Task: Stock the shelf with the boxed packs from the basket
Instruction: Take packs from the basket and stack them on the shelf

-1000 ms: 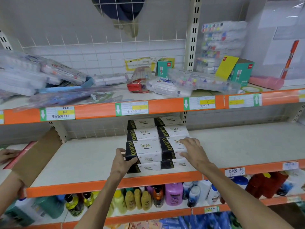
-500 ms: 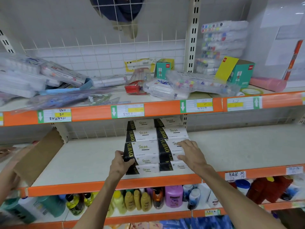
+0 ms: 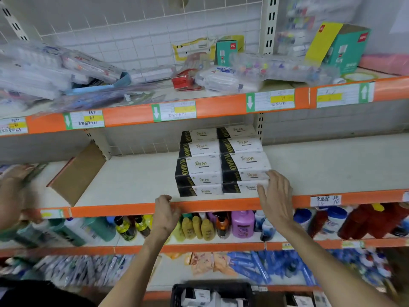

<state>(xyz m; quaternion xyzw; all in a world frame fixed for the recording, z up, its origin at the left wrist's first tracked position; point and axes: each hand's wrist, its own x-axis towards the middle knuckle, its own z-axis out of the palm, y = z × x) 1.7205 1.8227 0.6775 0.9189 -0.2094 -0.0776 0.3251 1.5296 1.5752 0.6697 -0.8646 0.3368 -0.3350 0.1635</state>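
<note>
Black-and-white boxed packs (image 3: 223, 161) stand stacked in two columns on the middle shelf (image 3: 137, 180). My right hand (image 3: 274, 196) rests with straight fingers against the front right corner of the stack. My left hand (image 3: 164, 214) hangs in front of the shelf's orange edge, fingers loosely curled, holding nothing and off the packs. A black basket (image 3: 212, 292) with more white packs sits at the bottom of the view.
A brown cardboard divider (image 3: 77, 173) leans on the shelf at left. Another person's hand (image 3: 15, 187) reaches in at the far left. Stationery clutters the upper shelf (image 3: 199, 107); bottles (image 3: 242, 222) fill the shelf below.
My left hand has let go of the left column and dropped below the shelf edge. My right hand slid toward the stack's front corner. The view tilted down, revealing the basket.
</note>
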